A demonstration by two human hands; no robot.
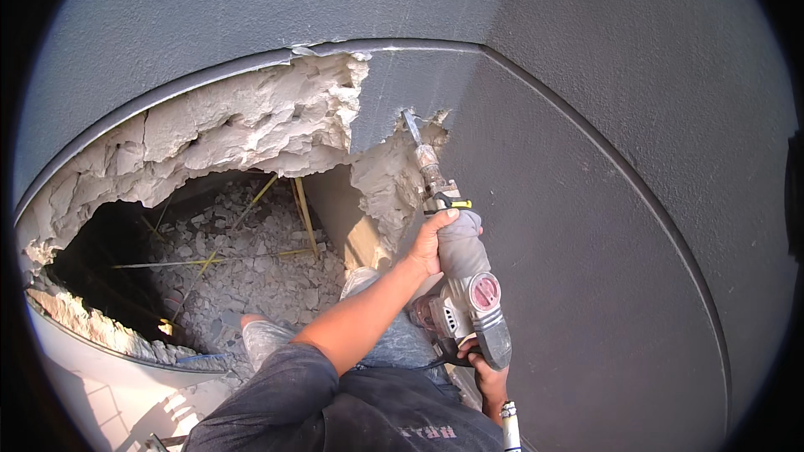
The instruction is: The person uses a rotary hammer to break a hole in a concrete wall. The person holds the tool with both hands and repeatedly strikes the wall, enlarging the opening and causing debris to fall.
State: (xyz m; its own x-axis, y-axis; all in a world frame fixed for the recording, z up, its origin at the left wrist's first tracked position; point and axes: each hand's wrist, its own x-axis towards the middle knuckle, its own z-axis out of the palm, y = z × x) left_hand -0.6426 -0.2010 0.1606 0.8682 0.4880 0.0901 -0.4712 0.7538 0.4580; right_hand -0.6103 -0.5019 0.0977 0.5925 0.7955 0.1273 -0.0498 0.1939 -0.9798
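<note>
My left hand grips one demolition hammer round its barrel, my right hand its rear handle, partly hidden; its one chisel meets the grey wall, tip unclear.

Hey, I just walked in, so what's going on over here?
A person is holding a breaker hammer in both hands: the left hand grips its front body, the right hand its rear handle. Its chisel points at a chipped spot on the dark grey wall. To the left, broken pale masonry borders a large ragged opening, with grey rubble visible through it.
</note>
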